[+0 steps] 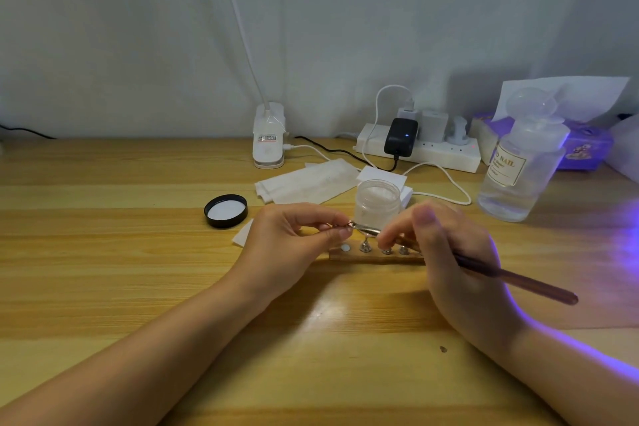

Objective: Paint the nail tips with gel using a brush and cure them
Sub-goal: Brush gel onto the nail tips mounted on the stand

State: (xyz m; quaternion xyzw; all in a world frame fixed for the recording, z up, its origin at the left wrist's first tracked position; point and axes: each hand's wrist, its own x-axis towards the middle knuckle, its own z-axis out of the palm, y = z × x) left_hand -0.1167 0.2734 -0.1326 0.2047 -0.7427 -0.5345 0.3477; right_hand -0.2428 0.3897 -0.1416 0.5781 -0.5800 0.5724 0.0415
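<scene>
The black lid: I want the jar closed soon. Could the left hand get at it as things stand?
Probably not right away. The black lid lies uncovered on the table just beyond the left hand, with nothing between them, but that hand is pinching a small metal holder and would have to put it down first.

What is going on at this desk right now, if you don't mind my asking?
A person is painting nail tips. The left hand pinches a small holder with a nail tip above the wooden stand, and the right hand grips the brush. The jar stands open, its lid lying to the left.
</scene>
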